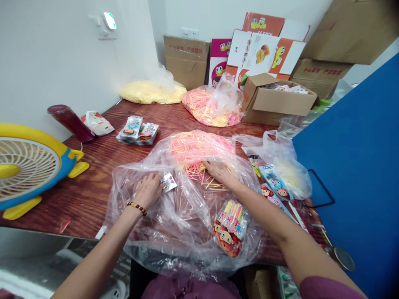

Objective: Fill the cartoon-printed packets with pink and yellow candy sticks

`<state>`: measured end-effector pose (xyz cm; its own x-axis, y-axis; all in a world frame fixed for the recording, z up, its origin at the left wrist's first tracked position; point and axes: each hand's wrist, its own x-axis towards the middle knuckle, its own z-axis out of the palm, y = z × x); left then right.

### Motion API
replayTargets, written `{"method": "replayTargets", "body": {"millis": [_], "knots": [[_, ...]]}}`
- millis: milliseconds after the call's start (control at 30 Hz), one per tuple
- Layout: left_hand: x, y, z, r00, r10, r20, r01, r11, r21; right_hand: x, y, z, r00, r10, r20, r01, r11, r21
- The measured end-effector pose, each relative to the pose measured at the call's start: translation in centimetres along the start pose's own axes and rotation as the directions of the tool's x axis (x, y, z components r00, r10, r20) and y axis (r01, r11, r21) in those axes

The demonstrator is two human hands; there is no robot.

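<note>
Nearby, a filled pouch [230, 228] lies among clear plastic [190, 211]. Just beyond, the left hand [149, 190] curls at a small white packet [170, 182]; whether it pinches, I cannot tell. The right hand [218, 171] reaches into loose pink and yellow sticks [199, 147], grip hidden. Behind lie silver packets [132, 126], then a bulging bag [212, 106] beside an open carton [282, 101].

Along the far edge of the brown wood-grain table [93, 178], an orange-and-white cardboard carton [263, 24] reads "STICK", and the white-and-orange carton [264, 52] before it seems to show "69". Near the right edge, a flat light-blue printed pouch [274, 182] shows "ick". By the near edge, a clear plastic pouch of pink and yellow sticks [231, 228] bears lettering resembling "Stick". Red characters on the plain brown cardboard box [187, 62] are too blurred to read.
</note>
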<state>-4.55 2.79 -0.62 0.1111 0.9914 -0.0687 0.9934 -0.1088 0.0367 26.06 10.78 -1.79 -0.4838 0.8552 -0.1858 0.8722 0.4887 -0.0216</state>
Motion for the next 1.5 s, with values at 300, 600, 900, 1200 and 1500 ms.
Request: {"method": "replayTargets", "body": {"millis": [300,600,900,1200,1500], "knots": [[0.7,-0.5,1.8,1.0,-0.009,-0.028,0.005,0.994,-0.112,-0.1,0.6,0.5,0.99,-0.031,-0.135,0.045,0.994,0.098],[1.1,-0.8,1.7,0.995,0.0,-0.1,-0.026,0.964,-0.266,0.0,1.4,1.4,0.978,0.014,-0.21,0.06,0.938,0.342],[1.1,-0.9,0.8,0.98,0.087,-0.18,-0.149,0.919,-0.365,-0.9,0.2,1.6,0.976,0.185,-0.116,-0.075,0.782,0.618],[-0.6,-1.1,-1.7,0.951,0.11,-0.29,-0.232,0.872,-0.43,-2.2,-1.6,1.5,0.935,0.349,0.058,-0.188,0.35,0.918],[-2.3,0.8,-2.7,0.954,0.071,-0.292,-0.246,0.742,-0.624,-4.2,-5.4,3.1,0.88,0.465,0.092,-0.125,0.042,0.991]]}}
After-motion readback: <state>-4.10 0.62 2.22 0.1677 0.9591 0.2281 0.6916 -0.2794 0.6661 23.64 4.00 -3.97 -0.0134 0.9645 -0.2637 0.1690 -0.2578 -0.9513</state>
